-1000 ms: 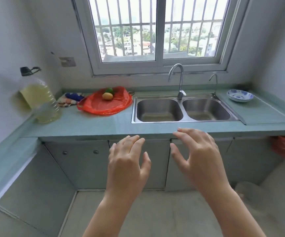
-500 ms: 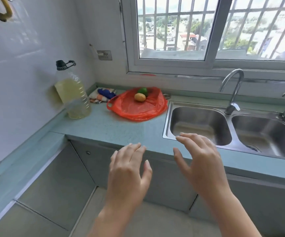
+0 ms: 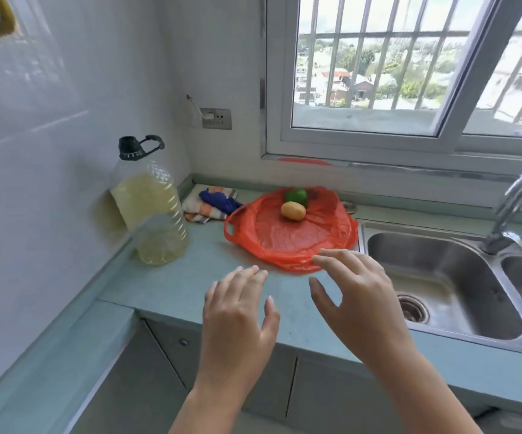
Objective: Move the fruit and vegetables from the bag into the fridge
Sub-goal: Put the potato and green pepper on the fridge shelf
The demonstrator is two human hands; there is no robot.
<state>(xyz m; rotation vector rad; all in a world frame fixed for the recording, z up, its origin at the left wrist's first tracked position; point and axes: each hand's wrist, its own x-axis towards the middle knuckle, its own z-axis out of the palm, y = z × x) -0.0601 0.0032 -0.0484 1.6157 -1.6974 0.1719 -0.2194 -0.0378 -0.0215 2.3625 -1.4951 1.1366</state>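
A red plastic bag (image 3: 287, 236) lies spread flat on the green counter (image 3: 175, 283) left of the sink. On the bag sit a yellow-brown potato (image 3: 293, 211) and, just behind it, a green fruit or pepper (image 3: 297, 196). My left hand (image 3: 237, 321) hovers over the counter's front edge, fingers relaxed and empty. To its right, my right hand (image 3: 356, 296) is held with fingers spread; its fingertips reach the bag's near edge, holding nothing. No fridge is in view.
A large bottle of yellow oil (image 3: 150, 208) stands at the left wall. A folded cloth (image 3: 212, 205) lies in the corner behind the bag. A double steel sink (image 3: 441, 277) with a tap (image 3: 516, 202) fills the right side. A barred window is above.
The view has moved closer and swung left toward the bag. Both hands have come forward over the counter, the right one reaching the bag's near edge.
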